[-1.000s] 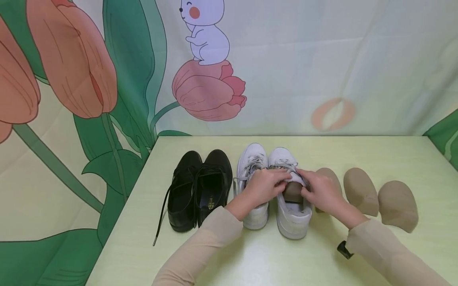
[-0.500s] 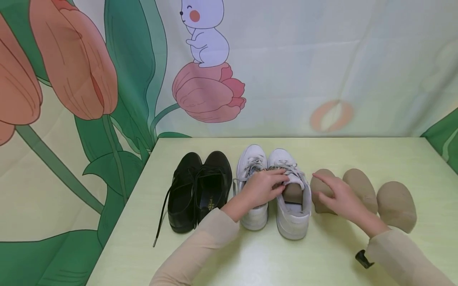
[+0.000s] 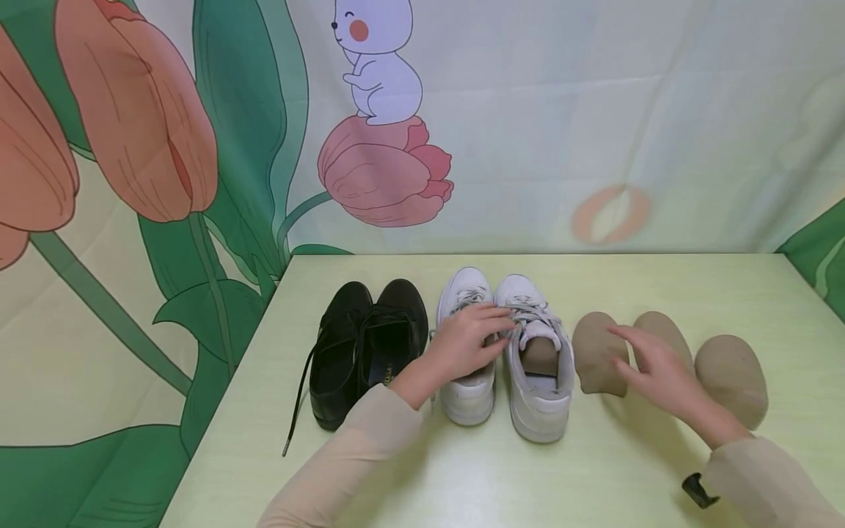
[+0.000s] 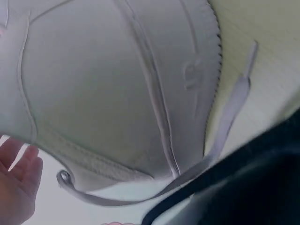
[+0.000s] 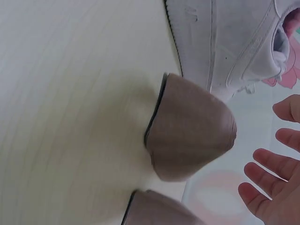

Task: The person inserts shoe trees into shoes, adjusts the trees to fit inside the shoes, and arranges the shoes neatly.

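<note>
In the head view my left hand [image 3: 465, 341], fingers loosely bent and holding nothing, hovers over the left white sneaker [image 3: 469, 411] and hides its opening. Its fingertips reach the laces of the right white sneaker [image 3: 543, 425]. A brown toe-shaped shoe insert [image 3: 539, 357] sits inside that right sneaker, under the tongue. My right hand [image 3: 663, 374] is above the table with spread, empty fingers, between the near beige shoe insert [image 3: 597, 356] and the middle insert [image 3: 660, 330]. In the right wrist view its fingers [image 5: 269, 164] are apart from the domed shoe insert [image 5: 192, 129].
A third beige shoe insert [image 3: 734, 378] lies farther right on the table. Left of the sneakers stands a pair of black shoes [image 3: 350, 308], one lace trailing onto the table [image 3: 409, 484]. A loose grey lace [image 4: 229, 110] hangs beside the left sneaker. A printed curtain [image 3: 528, 147] stands behind.
My right hand has let go of the right white sneaker and moved right, over the inserts. My left hand has drawn back leftward from that sneaker's tongue, uncovering the insert in it.
</note>
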Demonstrator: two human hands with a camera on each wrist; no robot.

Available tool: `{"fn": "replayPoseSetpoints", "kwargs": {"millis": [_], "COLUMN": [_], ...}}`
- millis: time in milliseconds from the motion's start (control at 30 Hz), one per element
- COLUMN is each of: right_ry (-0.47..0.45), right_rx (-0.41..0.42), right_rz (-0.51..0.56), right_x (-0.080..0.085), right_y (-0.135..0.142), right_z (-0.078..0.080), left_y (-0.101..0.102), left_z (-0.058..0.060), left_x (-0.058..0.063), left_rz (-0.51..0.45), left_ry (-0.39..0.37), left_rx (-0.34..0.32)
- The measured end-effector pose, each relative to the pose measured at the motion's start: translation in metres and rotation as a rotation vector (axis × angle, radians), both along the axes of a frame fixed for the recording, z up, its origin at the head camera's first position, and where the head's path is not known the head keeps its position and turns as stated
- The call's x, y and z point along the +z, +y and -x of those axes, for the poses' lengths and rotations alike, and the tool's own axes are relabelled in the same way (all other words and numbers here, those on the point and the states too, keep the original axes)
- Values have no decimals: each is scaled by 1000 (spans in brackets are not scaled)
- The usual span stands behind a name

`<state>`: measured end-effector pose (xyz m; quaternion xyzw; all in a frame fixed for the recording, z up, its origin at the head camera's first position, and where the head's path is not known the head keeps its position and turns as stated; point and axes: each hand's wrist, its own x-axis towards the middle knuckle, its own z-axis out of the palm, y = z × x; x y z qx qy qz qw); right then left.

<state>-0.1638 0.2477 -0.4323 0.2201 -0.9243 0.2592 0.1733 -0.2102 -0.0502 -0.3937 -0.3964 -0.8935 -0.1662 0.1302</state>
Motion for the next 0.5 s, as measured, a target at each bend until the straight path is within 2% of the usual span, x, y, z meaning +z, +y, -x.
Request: {"fn": "replayPoseSetpoints", "kwargs": {"millis": [333, 500], "right_ry": [22, 27], "right_rx": [-25, -43], "right_rz": [65, 95], "right_x": [-1, 0], "right_y": [21, 31], "right_z": [-4, -8], "left_y": [-17, -22], "left_z": [1, 4], "left_x": [6, 2], "left_rz": [116, 158], "left_ry": [-133, -183], "left_rx": [72, 107]}}
